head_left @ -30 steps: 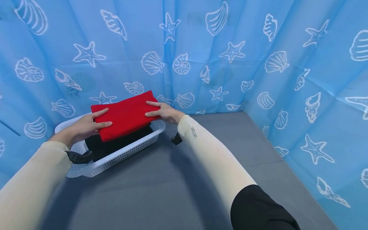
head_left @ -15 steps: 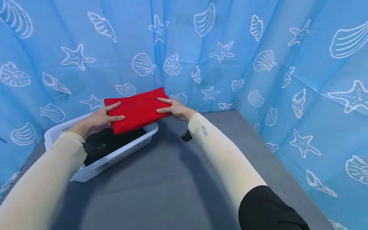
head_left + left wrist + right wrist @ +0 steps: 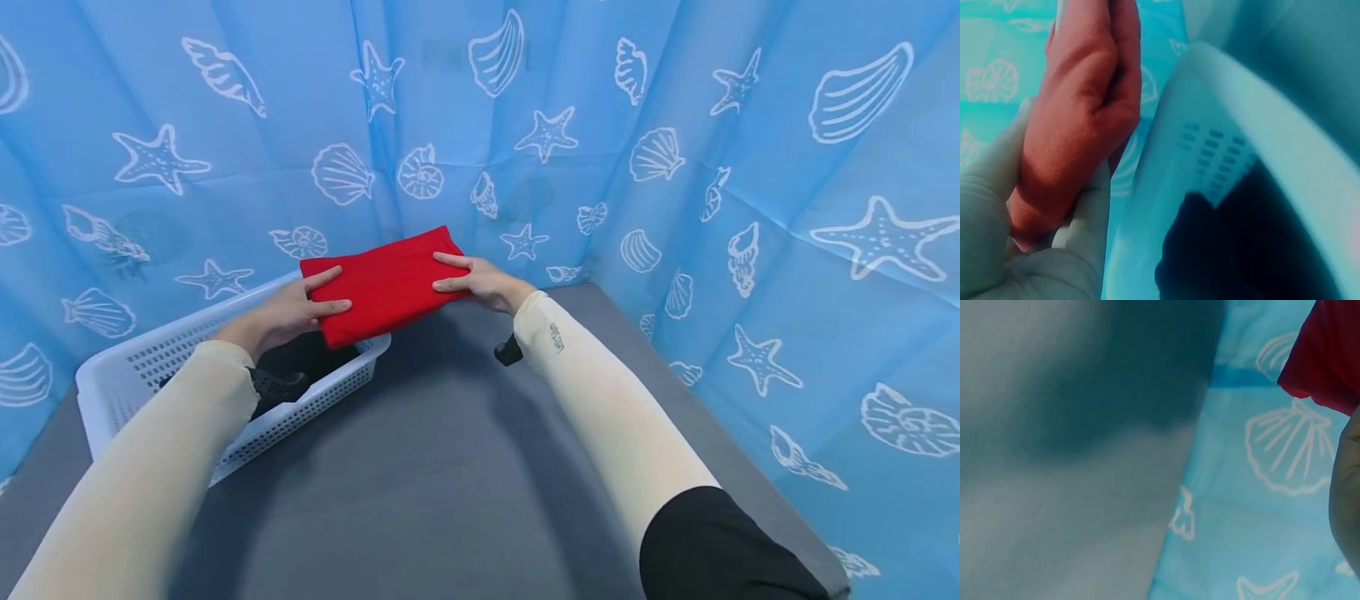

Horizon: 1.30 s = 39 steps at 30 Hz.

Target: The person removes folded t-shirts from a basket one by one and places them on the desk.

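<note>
A folded red cloth [image 3: 386, 287], possibly a garment, is held up in the air in the head view. My left hand [image 3: 291, 311] grips its left end, with the thumb on one face and fingers on the other in the left wrist view. On the right end, my right hand [image 3: 483, 282] holds the cloth, its thumb and a finger on top and the rest hidden beneath. The cloth hangs above the right end of a white perforated basket [image 3: 311, 410] and the table beside it. Dark fabric [image 3: 1204, 250] lies inside the basket, partly covered by my left arm.
The grey tabletop [image 3: 420, 467] extends in front and to the right of the basket. A blue curtain [image 3: 450, 108] with white shells and starfish hangs behind the table and along its right side.
Both hands have carried the red cloth to the right and slightly up, away from over the basket's middle. The head view has turned rightward, so the basket and curtain appear further left.
</note>
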Each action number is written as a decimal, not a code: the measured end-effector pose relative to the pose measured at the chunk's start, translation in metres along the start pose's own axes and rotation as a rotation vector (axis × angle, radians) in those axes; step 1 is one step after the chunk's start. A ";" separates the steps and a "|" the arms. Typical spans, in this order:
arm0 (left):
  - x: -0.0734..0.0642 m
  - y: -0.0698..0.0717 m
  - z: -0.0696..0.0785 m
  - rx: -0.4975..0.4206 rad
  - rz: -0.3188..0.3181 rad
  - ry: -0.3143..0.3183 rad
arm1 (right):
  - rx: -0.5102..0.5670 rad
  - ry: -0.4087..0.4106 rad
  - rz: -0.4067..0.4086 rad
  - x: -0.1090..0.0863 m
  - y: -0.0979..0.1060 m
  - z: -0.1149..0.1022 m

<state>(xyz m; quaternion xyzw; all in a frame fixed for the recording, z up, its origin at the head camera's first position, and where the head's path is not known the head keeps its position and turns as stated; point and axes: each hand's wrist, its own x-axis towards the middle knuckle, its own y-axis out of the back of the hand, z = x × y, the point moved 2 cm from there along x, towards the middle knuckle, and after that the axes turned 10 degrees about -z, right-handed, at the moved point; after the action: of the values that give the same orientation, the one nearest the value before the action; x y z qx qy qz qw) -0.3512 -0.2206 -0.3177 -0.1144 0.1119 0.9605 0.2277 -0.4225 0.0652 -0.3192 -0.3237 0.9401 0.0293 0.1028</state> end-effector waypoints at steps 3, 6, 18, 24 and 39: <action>0.010 -0.008 0.002 0.005 0.019 -0.002 | 0.016 0.001 0.013 -0.006 0.010 0.002; 0.020 -0.017 0.003 -0.004 0.060 -0.006 | 0.024 -0.006 0.023 -0.012 0.020 0.005; 0.052 -0.045 0.014 -0.004 0.190 -0.014 | 0.061 -0.008 0.090 -0.033 0.055 0.012; 0.065 -0.057 0.019 0.048 0.213 0.008 | 0.078 -0.002 0.120 -0.043 0.070 0.016; 0.101 -0.094 0.013 0.069 0.299 -0.022 | 0.051 -0.020 0.186 -0.061 0.102 0.039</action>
<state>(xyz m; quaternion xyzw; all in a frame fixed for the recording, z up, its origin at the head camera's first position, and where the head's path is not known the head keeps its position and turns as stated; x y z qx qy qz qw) -0.3980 -0.0941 -0.3484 -0.0783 0.1583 0.9804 0.0870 -0.4322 0.1871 -0.3453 -0.2321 0.9654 0.0178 0.1171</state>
